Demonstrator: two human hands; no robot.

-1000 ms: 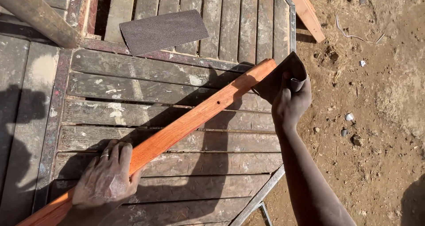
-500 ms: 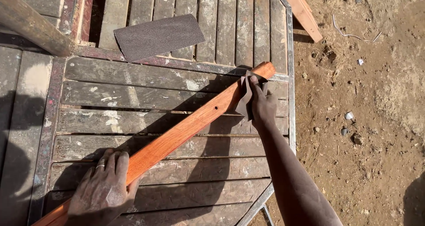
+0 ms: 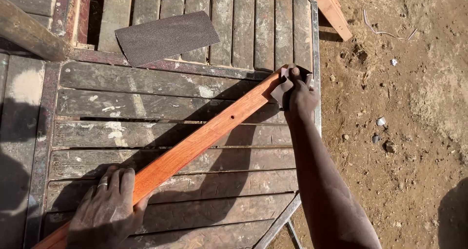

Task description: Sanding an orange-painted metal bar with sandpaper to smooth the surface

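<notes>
A long reddish wooden strip [image 3: 195,144] is laid diagonally across the slatted tabletop [image 3: 161,85], running from the near left corner up to the right edge. Its near end is pressed down by the left hand [image 3: 105,212], whose grip is laid flat over the wood with the fingers spread; a ring is worn on one finger. The far end of the strip is met by the right hand [image 3: 298,97], whose grip is closed around a folded piece of sandpaper [image 3: 285,83], apparently pressed against the end of the wood. A second, flat sheet of sandpaper [image 3: 167,37] is seen near the far edge, well apart from both hands. A pale plank [image 3: 334,10] lies on the sandy ground [image 3: 414,132] beyond the far right corner.
</notes>
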